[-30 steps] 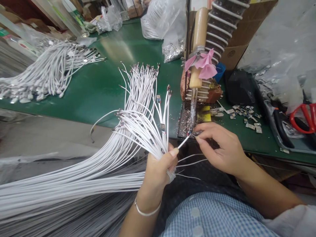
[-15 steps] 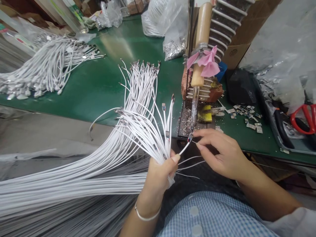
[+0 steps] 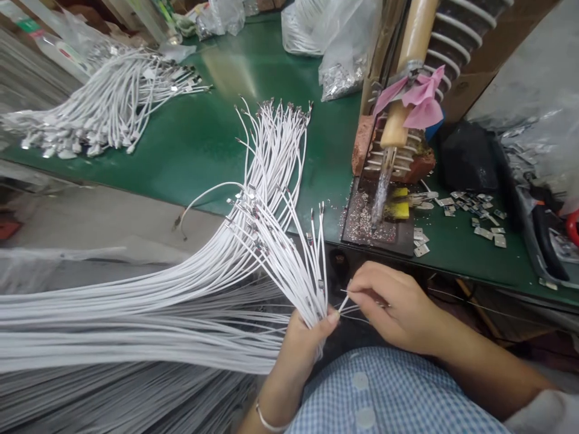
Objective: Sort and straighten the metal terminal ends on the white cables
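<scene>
A bundle of white cables is gripped in my left hand, the metal connectors on their ends fanned upward. One cable sticks out to the right from beside my thumb, its end at my right fingertips. My right hand is closed in a pinch on a thin solder wire, which trails off behind the hand to the right. Whether those fingers also grip the cable end is hidden. Above, a soldering iron with a wooden handle points down at a dark plate strewn with solder bits.
More white cables lie over the green table, with another pile at the far left. Small metal connectors are scattered right of a yellow sponge. A tray and a bag of metal parts stand farther off.
Both hands have come down and away from the iron's tip, bringing the single cable end and the solder wire along. The view has shifted, so the table items appear farther right.
</scene>
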The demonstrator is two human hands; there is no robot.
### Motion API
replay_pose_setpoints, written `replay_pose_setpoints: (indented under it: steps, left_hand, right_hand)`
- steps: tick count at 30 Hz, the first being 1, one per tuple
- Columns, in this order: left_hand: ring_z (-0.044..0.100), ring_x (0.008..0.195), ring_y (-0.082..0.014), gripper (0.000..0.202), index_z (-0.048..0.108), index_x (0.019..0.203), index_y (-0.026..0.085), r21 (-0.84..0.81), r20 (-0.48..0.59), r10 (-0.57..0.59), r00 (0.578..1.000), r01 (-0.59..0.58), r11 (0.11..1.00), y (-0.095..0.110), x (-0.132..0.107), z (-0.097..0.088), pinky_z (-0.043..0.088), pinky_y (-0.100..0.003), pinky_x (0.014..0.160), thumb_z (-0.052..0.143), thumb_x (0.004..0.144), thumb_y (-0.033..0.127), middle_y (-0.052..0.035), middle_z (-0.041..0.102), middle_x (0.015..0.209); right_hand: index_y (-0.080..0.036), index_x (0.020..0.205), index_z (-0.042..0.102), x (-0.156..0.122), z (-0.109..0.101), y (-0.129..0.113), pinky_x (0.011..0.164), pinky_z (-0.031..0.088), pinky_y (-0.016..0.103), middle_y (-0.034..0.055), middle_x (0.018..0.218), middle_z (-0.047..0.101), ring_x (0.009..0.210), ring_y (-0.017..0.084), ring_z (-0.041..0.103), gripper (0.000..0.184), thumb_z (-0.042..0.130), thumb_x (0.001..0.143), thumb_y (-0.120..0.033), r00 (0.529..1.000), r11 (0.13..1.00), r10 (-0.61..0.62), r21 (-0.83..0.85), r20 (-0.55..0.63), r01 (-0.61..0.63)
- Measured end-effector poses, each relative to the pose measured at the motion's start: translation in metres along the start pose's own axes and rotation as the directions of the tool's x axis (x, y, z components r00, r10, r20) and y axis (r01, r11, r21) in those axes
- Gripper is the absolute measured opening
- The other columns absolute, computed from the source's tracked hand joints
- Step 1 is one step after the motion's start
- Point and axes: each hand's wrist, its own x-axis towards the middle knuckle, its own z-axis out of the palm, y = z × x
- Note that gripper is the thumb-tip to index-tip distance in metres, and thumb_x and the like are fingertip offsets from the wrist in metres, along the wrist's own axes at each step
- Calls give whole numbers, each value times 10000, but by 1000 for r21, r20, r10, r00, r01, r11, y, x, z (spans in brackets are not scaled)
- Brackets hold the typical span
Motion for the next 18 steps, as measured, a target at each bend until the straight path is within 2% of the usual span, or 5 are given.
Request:
replay_pose_setpoints:
  steps: [3,6,11,14,18]
  left_hand:
    - [522,546,-124,281,627,695,135,-21,-30,-28,999,28,999,-5,-3,-2,418,-246,549,788,559,321,5,593,583]
    - [517,531,-123,297,634,725,134,-8,-7,13,1000,-13,1000,-7,-6,-4,406,-242,536,767,596,366,5,589,559]
    - [499,464,-120,316,622,673,137,5,48,76,996,-76,997,-4,-8,-6,402,-246,517,646,723,448,5,554,472]
    - [476,464,-104,336,565,553,140,33,46,97,994,-99,995,-2,-7,-6,378,-226,503,677,700,421,12,525,460]
    - [465,462,-97,302,565,583,143,30,29,77,997,-78,997,1,-6,-5,370,-221,493,724,653,390,25,522,469]
  right_hand:
    - [-147,963,580,8,15,-1,552,421,243,20,740,537,625,124,502,158,547,809,-166,1000,999,14,-49,7,-14]
    - [-160,889,600,14,22,-1,538,398,232,4,696,522,602,117,487,108,531,807,-149,999,999,20,-49,45,-18]
    - [-168,812,585,12,18,0,539,393,214,-8,678,521,609,107,492,109,518,789,-86,996,998,32,59,89,-38]
    - [-159,812,594,7,15,2,538,390,213,-11,668,515,598,101,491,42,555,801,-145,992,990,83,105,92,-92]
    - [-156,801,591,4,16,4,532,389,218,-3,666,530,585,101,491,98,506,844,-174,982,969,164,171,89,-177]
